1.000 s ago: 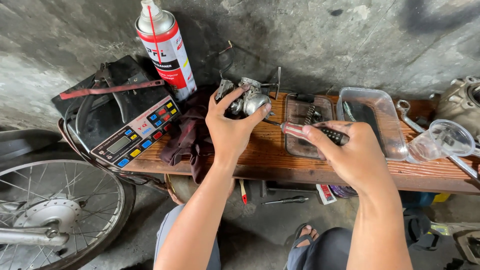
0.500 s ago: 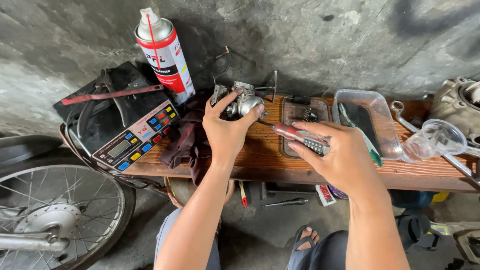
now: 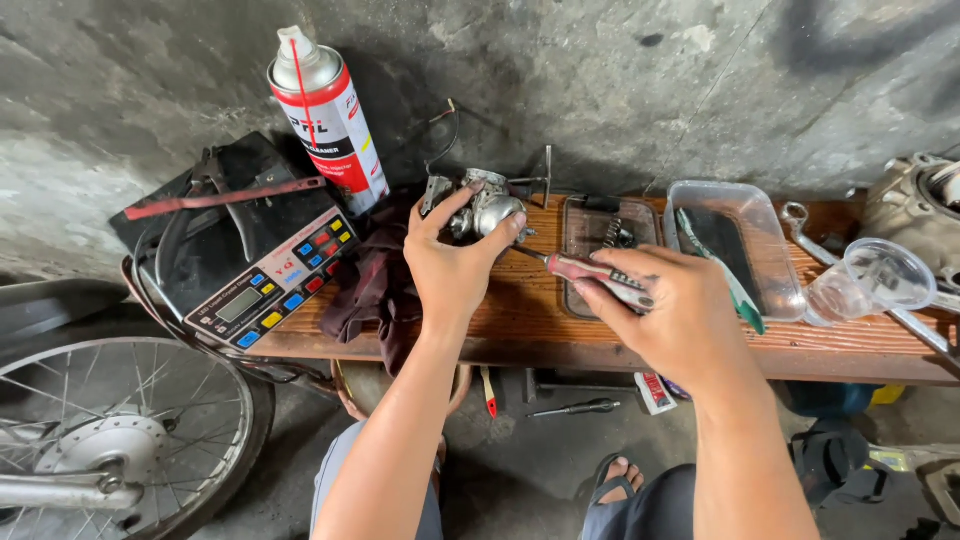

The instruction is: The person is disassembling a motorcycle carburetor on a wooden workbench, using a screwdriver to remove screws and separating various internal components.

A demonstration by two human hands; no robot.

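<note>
On the ribbed wooden bench (image 3: 520, 325), left hand (image 3: 455, 265) grasps a shiny metal carburetor (image 3: 485, 210); at its 4 o'clock, right hand (image 3: 680, 315) clenches a red-handled screwdriver (image 3: 595, 272).

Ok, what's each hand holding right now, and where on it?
The left hand grips the small metal carburetor around its body. The right hand holds the screwdriver by its red handle, tip at the carburetor.

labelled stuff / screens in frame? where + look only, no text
Spray can: back left against the wall, upright cylinder, red and white label, silver top, red straw.
Meter box: left end of the bench, black, tilted, grey screen, coloured buttons.
Small packet: under the bench, red and white, partly hidden.
</note>
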